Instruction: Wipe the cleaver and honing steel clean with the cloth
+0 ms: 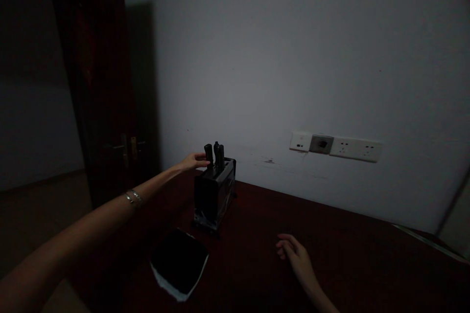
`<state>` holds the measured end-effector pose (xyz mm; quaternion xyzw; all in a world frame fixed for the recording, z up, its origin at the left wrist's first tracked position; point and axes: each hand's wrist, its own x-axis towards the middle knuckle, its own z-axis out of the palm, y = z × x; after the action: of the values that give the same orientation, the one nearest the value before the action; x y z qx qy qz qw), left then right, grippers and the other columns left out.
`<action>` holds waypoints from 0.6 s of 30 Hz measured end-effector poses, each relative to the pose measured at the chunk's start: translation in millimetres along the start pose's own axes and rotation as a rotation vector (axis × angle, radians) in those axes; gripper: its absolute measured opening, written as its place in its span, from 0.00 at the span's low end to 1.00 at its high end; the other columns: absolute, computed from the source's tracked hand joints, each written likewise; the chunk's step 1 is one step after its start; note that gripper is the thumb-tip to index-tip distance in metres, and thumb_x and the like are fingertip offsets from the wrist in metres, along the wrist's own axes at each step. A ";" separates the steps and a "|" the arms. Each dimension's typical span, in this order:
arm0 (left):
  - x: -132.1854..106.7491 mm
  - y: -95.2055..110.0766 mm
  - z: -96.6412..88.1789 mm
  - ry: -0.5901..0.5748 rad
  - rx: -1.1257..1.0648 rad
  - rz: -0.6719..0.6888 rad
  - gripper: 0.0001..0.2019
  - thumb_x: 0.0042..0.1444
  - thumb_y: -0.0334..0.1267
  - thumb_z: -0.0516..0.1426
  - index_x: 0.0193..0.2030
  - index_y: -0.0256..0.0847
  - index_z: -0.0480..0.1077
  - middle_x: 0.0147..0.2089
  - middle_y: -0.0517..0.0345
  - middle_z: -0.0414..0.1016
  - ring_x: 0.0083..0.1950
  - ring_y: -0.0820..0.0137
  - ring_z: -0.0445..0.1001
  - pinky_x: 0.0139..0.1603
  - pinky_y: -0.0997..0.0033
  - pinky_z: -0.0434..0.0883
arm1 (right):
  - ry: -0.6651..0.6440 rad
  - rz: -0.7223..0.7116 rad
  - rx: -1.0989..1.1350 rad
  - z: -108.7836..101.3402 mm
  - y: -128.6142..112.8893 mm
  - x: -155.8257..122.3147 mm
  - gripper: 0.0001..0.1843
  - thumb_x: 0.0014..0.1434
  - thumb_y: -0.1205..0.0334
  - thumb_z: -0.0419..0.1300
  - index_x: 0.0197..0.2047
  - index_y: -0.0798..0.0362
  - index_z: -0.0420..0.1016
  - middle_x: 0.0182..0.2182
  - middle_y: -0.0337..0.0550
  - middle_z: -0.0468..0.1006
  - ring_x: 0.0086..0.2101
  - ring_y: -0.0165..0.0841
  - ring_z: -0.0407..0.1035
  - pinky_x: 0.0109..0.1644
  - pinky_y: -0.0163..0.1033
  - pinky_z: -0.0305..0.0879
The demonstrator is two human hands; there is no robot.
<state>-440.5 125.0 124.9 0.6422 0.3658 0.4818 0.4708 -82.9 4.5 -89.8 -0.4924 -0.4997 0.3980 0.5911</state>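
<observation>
A black knife block (207,200) with a glossy side stands upright on the dark red table, several black handles sticking up from its top. At its near left corner, my left hand (194,160) has its fingers closed at the leftmost handle, which looks like that of a knife (208,153); the blade is hidden in the block. My right hand (295,254) hovers over or rests on the table to the right, fingers loosely curled and slightly apart, with nothing in it. In front of the block lies a flat black piece with a pale, crinkled edge (179,259).
Behind the table (257,234) rises a pale wall with a row of sockets (343,147). An open dark door (103,107) with a metal handle stands to the left. A light strip (429,242) lies near the table's right end. The room is dim.
</observation>
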 end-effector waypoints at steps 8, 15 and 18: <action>11.8 -8.9 -3.5 -0.041 -0.004 -0.005 0.15 0.37 0.33 0.64 0.36 0.35 0.72 0.33 0.52 0.75 0.35 0.65 0.73 0.39 0.64 0.67 | -0.008 0.028 0.014 0.3 0.8 0.6 0.15 0.43 0.53 0.57 0.32 0.54 0.71 0.22 0.42 0.74 0.21 0.34 0.67 0.25 0.39 0.62; 13.4 -3.7 -5.5 -0.070 0.048 0.000 0.13 0.37 0.35 0.64 0.34 0.36 0.73 0.34 0.53 0.75 0.35 0.65 0.73 0.38 0.65 0.67 | -0.008 0.025 0.003 0.6 0.9 0.2 0.16 0.43 0.51 0.56 0.32 0.53 0.71 0.22 0.43 0.73 0.22 0.34 0.67 0.25 0.39 0.62; 14.5 0.1 -7.0 -0.071 0.090 0.009 0.10 0.37 0.33 0.64 0.31 0.37 0.74 0.32 0.54 0.75 0.34 0.66 0.72 0.37 0.68 0.66 | -0.009 0.031 -0.005 1.5 -2.1 -0.1 0.17 0.43 0.50 0.56 0.32 0.53 0.71 0.22 0.43 0.74 0.22 0.35 0.67 0.25 0.39 0.62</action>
<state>-443.4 140.1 129.6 0.6812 0.3672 0.4438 0.4519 -84.4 4.3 -87.7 -0.4999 -0.4958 0.4080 0.5812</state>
